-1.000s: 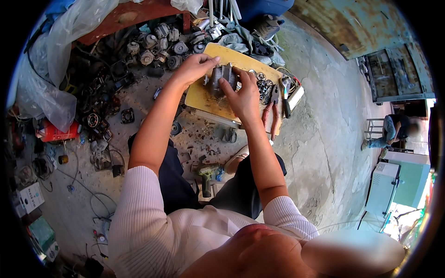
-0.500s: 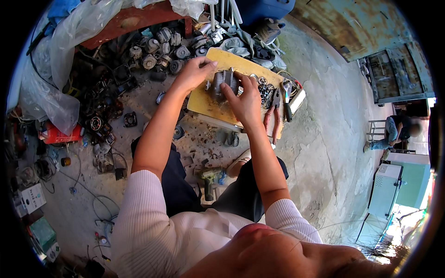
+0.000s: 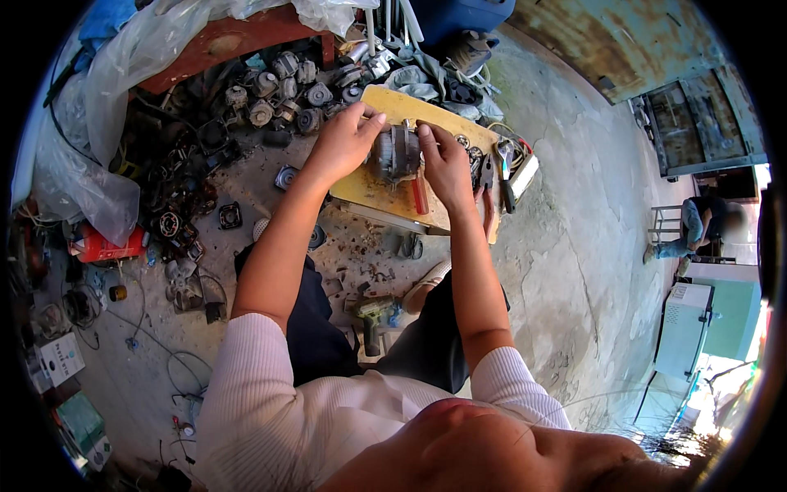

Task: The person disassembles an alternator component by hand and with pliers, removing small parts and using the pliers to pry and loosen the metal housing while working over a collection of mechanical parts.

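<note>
A small grey electric motor (image 3: 398, 153) with a finned end and a dark metal middle is at the near part of a yellow tabletop (image 3: 361, 187). My left hand (image 3: 348, 146) has its fingers curled at the motor's upper left end, thumb near the forefinger. At the opposite end, my right hand (image 3: 445, 168) grips with thumb and fingers bent. A red strip-like handle (image 3: 420, 195) lies on the tabletop just below the motor. Right of my right hand rest pliers (image 3: 487, 182) with red handles, partly hidden by my forearm.
Small metal rings (image 3: 464, 141) and a dark-handled tool (image 3: 507, 184) lie toward the tabletop's right side. Many motors (image 3: 287, 86) are heaped beyond it on the left. A green cordless drill (image 3: 373, 320) stands between my feet. Another person (image 3: 701, 228) sits far right.
The motor has turned a little, showing its finned end more. My left hand has come closer to it, my right hand has shifted to its right end, and the red handle has come into sight.
</note>
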{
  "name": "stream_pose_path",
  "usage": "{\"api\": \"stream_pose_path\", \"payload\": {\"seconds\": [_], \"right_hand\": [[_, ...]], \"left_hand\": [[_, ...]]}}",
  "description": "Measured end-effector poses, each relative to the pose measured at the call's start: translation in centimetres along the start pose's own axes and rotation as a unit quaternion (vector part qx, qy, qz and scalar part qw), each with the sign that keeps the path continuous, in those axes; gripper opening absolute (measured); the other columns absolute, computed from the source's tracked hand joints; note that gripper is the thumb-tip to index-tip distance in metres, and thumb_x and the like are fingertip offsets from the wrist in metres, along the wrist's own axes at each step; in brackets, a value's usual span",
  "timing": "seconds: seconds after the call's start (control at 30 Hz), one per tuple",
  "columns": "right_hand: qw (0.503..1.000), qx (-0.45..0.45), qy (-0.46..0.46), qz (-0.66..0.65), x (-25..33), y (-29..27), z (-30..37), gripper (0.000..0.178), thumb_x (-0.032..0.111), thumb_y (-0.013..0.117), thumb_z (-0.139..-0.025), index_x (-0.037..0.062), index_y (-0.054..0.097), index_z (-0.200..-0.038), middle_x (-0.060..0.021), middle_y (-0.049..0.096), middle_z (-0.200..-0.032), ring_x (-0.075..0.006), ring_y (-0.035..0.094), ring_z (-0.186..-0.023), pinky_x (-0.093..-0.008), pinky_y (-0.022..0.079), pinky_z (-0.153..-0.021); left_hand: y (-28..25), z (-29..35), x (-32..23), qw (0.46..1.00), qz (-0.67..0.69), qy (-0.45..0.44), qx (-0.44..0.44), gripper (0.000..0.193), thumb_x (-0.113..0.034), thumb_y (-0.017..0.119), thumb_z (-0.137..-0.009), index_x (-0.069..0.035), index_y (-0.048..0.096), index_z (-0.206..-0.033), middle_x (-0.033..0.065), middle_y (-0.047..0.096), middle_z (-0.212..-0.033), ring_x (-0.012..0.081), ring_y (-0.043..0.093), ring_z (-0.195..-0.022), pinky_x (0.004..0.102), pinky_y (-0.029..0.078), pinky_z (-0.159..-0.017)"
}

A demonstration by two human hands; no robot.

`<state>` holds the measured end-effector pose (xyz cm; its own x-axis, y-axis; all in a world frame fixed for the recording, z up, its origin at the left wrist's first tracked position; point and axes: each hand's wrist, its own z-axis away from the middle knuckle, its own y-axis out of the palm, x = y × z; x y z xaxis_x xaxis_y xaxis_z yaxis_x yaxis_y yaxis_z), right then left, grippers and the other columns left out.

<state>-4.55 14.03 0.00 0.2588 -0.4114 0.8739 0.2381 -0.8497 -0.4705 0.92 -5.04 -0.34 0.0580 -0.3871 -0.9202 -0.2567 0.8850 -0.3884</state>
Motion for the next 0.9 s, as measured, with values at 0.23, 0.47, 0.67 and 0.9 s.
{"api": "stream_pose_path", "payload": {"seconds": [0.23, 0.47, 0.67, 0.9], "right_hand": [[0.999, 0.017, 0.018, 0.038, -1.0, -0.2, -1.3, 0.026, 0.027, 0.065, -0.093, 0.0070, 0.074, -0.107, -0.0151, 0.074, -0.087, -0.0240, 0.073, -0.079, -0.0343, 0.053, -0.072], [0.999, 0.005, 0.002, 0.035, -1.4, 0.0, -1.5, 0.026, 0.028, 0.067, -0.092, 0.0055, 0.074, -0.103, -0.0141, 0.074, -0.084, -0.0233, 0.071, -0.072, -0.0338, 0.053, -0.069], [0.998, 0.027, 0.045, -0.031, -2.7, 0.2, -2.0, 0.030, 0.028, 0.068, -0.092, 0.0005, 0.072, -0.100, -0.0111, 0.074, -0.082, -0.0193, 0.068, -0.067, -0.0335, 0.053, -0.068], [0.995, -0.002, 0.050, -0.081, -4.7, 1.0, -2.4, 0.024, 0.023, 0.062, -0.097, -0.0008, 0.065, -0.100, -0.0112, 0.071, -0.089, -0.0171, 0.068, -0.074, -0.0290, 0.053, -0.063]], "left_hand": [[0.3, -0.4, 0.5, 0.999, 0.030, -0.003, 0.010, 0.029, -0.027, 0.057, -0.101, 0.001, 0.060, -0.108, 0.0119, 0.072, -0.103, 0.0166, 0.067, -0.095, 0.0307, 0.050, -0.083], [0.9, -0.1, -1.2, 0.998, -0.017, 0.060, -0.025, 0.030, -0.028, 0.061, -0.099, 0.000, 0.062, -0.109, 0.0129, 0.070, -0.099, 0.0206, 0.067, -0.092, 0.0327, 0.049, -0.081], [1.9, -0.6, -0.1, 0.999, 0.000, 0.043, -0.023, 0.030, -0.029, 0.061, -0.099, -0.001, 0.062, -0.109, 0.0129, 0.069, -0.097, 0.0207, 0.066, -0.090, 0.0331, 0.049, -0.080], [2.0, -1.7, 1.1, 0.994, 0.105, 0.022, 0.004, 0.029, -0.028, 0.060, -0.101, -0.002, 0.062, -0.112, 0.0062, 0.070, -0.100, 0.0126, 0.063, -0.092, 0.0285, 0.048, -0.082]]}}
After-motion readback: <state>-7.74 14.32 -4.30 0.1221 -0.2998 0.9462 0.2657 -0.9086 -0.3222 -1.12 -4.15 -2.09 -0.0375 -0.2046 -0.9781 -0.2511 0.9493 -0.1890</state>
